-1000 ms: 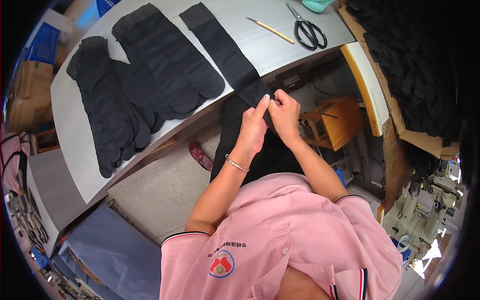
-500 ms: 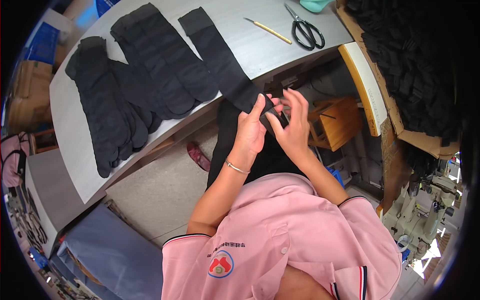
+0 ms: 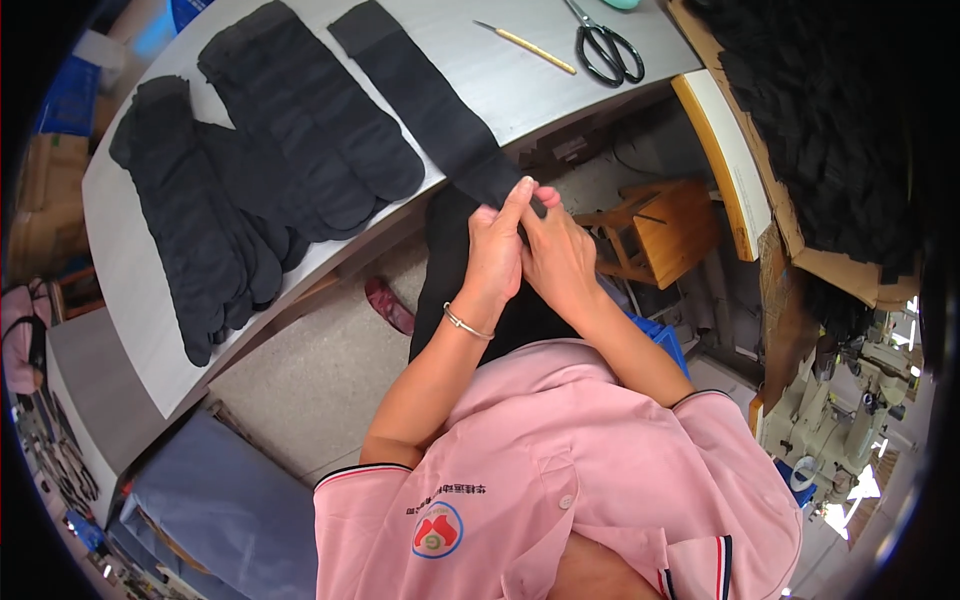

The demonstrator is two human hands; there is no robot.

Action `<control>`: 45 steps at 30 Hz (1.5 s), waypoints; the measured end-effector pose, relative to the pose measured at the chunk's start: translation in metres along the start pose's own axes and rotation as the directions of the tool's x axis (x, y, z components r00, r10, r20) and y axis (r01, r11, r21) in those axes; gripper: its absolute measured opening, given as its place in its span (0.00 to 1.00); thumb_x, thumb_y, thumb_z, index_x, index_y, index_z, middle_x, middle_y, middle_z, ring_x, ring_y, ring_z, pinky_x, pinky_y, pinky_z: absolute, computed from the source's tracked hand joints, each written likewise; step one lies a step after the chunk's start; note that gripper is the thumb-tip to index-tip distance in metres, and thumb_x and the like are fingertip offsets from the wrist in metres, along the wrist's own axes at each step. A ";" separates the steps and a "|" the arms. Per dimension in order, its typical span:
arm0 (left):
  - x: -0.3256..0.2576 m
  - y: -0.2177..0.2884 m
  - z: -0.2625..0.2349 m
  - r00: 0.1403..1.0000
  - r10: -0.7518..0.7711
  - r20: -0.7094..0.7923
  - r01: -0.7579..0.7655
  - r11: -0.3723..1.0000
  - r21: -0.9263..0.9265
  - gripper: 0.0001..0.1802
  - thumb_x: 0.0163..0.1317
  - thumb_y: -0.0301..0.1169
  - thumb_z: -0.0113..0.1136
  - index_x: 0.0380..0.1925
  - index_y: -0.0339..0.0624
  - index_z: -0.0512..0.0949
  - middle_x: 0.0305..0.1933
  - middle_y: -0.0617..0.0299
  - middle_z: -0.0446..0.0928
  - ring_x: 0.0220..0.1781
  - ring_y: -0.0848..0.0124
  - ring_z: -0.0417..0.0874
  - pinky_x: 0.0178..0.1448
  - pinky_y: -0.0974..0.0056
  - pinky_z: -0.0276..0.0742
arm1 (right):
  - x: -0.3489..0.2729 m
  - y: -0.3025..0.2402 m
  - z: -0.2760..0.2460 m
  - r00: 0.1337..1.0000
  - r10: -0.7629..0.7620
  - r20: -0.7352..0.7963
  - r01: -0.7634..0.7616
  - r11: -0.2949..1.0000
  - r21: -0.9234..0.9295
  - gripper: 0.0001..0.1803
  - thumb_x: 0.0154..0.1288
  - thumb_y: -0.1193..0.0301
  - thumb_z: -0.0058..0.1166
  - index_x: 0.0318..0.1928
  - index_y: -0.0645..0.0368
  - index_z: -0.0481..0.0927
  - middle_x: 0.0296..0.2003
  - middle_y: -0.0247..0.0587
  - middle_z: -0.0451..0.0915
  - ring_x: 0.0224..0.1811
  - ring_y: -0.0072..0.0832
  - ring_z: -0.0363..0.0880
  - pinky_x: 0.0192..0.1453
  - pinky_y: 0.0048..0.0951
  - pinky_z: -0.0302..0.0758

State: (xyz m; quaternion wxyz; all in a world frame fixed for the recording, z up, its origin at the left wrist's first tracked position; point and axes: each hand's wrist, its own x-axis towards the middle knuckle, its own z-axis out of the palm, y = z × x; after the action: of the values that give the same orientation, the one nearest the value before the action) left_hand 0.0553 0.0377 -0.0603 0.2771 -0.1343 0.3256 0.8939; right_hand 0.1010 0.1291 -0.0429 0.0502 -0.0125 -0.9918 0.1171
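My left hand (image 3: 497, 252) and right hand (image 3: 556, 258) both pinch the black sock (image 3: 430, 105) closed. Its end hangs over the tabletop (image 3: 500, 70) edge. Scissors (image 3: 603, 45) lie farther on the tabletop.

A long grey worktop (image 3: 130, 270) bends across the room above a speckled grey floor (image 3: 310, 370), with a small wooden stool (image 3: 670, 225) and a cardboard box (image 3: 830, 270) beside it.
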 end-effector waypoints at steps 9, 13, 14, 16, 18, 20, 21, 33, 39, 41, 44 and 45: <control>-0.011 0.012 0.000 0.998 -0.002 -0.059 -0.004 0.994 -0.107 0.22 0.71 0.44 0.61 0.49 0.34 0.77 0.50 0.53 0.81 0.51 0.65 0.83 0.59 0.59 0.78 | -0.028 0.002 -0.020 0.999 -0.038 0.023 0.040 0.993 -0.107 0.27 0.55 0.74 0.59 0.56 0.38 0.74 0.31 0.43 0.71 0.30 0.38 0.78 0.29 0.37 0.76; -0.005 0.005 -0.001 0.997 0.024 -0.067 -0.027 0.998 -0.051 0.18 0.70 0.38 0.62 0.48 0.34 0.77 0.42 0.55 0.82 0.44 0.65 0.84 0.56 0.59 0.81 | -0.018 -0.006 -0.011 1.000 -0.015 -0.009 0.013 0.993 -0.119 0.14 0.58 0.71 0.57 0.46 0.45 0.78 0.32 0.40 0.75 0.32 0.35 0.79 0.32 0.34 0.75; -0.004 0.003 -0.001 0.997 0.033 -0.064 -0.034 0.999 -0.007 0.16 0.71 0.38 0.61 0.46 0.35 0.77 0.41 0.57 0.82 0.44 0.67 0.83 0.55 0.61 0.80 | -0.007 -0.008 -0.004 0.993 -0.036 -0.110 0.024 0.994 -0.106 0.09 0.59 0.70 0.57 0.41 0.47 0.79 0.32 0.40 0.76 0.34 0.34 0.79 0.33 0.33 0.75; 0.006 0.007 -0.004 1.000 0.002 -0.031 -0.004 0.997 -0.081 0.16 0.72 0.39 0.60 0.45 0.36 0.77 0.42 0.58 0.81 0.45 0.68 0.82 0.56 0.62 0.79 | 0.017 -0.021 0.011 0.994 0.090 -0.062 -0.098 0.984 -0.146 0.13 0.60 0.66 0.56 0.45 0.53 0.81 0.40 0.47 0.81 0.35 0.36 0.83 0.34 0.36 0.78; 0.010 0.011 -0.009 0.996 -0.042 0.075 0.053 0.986 -0.156 0.18 0.73 0.43 0.57 0.45 0.37 0.76 0.45 0.58 0.80 0.50 0.68 0.80 0.62 0.61 0.75 | 0.023 -0.015 0.012 0.998 0.068 0.011 -0.067 0.995 -0.076 0.07 0.59 0.67 0.56 0.37 0.53 0.82 0.33 0.44 0.83 0.36 0.37 0.84 0.33 0.37 0.77; 0.011 0.012 -0.013 0.987 -0.097 0.129 0.122 0.973 -0.198 0.20 0.73 0.45 0.55 0.47 0.37 0.75 0.46 0.58 0.79 0.50 0.66 0.80 0.63 0.60 0.75 | 0.013 -0.009 0.006 0.999 0.039 0.017 -0.037 0.994 -0.100 0.06 0.58 0.67 0.59 0.37 0.46 0.80 0.35 0.43 0.80 0.34 0.31 0.81 0.33 0.31 0.75; 0.011 0.013 -0.015 0.981 -0.133 0.140 0.162 0.962 -0.218 0.21 0.74 0.46 0.54 0.48 0.37 0.74 0.45 0.57 0.79 0.51 0.64 0.80 0.65 0.58 0.75 | 0.005 -0.006 0.000 0.997 0.058 0.050 -0.054 0.995 -0.079 0.06 0.58 0.67 0.59 0.37 0.46 0.80 0.35 0.43 0.80 0.34 0.31 0.81 0.33 0.31 0.75; 0.003 0.014 -0.008 0.984 -0.083 0.158 0.082 0.997 0.013 0.22 0.76 0.44 0.50 0.55 0.35 0.71 0.58 0.53 0.76 0.64 0.63 0.75 0.72 0.55 0.69 | 0.018 -0.013 0.012 0.993 0.111 -0.026 -0.111 0.994 0.008 0.12 0.61 0.64 0.57 0.46 0.45 0.79 0.32 0.43 0.79 0.33 0.32 0.81 0.29 0.30 0.73; 0.004 0.015 -0.009 0.999 -0.040 0.007 0.039 0.999 0.013 0.22 0.74 0.43 0.55 0.56 0.35 0.73 0.54 0.55 0.79 0.56 0.64 0.79 0.67 0.56 0.74 | -0.034 0.002 -0.003 0.998 0.035 -0.047 -0.046 0.964 -0.260 0.08 0.62 0.65 0.55 0.42 0.44 0.77 0.36 0.50 0.80 0.32 0.30 0.82 0.29 0.26 0.73; 0.008 0.010 -0.010 1.000 -0.021 0.008 0.021 0.999 0.031 0.21 0.73 0.42 0.56 0.55 0.36 0.73 0.53 0.56 0.79 0.54 0.66 0.80 0.66 0.57 0.75 | -0.036 -0.003 -0.003 0.995 0.098 0.037 -0.086 0.967 -0.240 0.07 0.62 0.66 0.54 0.41 0.43 0.79 0.37 0.52 0.80 0.35 0.30 0.82 0.31 0.29 0.74; 0.010 0.009 -0.013 0.999 0.047 0.006 -0.047 0.996 0.077 0.18 0.73 0.41 0.57 0.51 0.38 0.74 0.47 0.61 0.79 0.50 0.69 0.79 0.63 0.59 0.76 | -0.008 -0.010 0.003 0.998 0.065 -0.008 -0.065 0.971 -0.230 0.05 0.61 0.65 0.55 0.37 0.46 0.81 0.38 0.52 0.81 0.38 0.33 0.83 0.31 0.31 0.75; 0.012 0.011 -0.014 0.999 0.003 0.043 -0.002 1.000 -0.003 0.17 0.73 0.42 0.56 0.50 0.39 0.74 0.45 0.62 0.78 0.49 0.70 0.78 0.62 0.60 0.76 | 0.011 -0.013 0.005 0.992 0.025 0.120 -0.017 0.998 -0.065 0.08 0.61 0.65 0.57 0.39 0.51 0.82 0.42 0.51 0.83 0.44 0.41 0.83 0.35 0.40 0.79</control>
State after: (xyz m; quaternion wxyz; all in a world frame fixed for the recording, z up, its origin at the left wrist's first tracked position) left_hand 0.0399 0.0268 -0.0701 0.2829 -0.1148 0.3184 0.8975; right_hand 0.0893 0.1153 -0.0438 -0.0115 -0.0175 -0.9961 0.0862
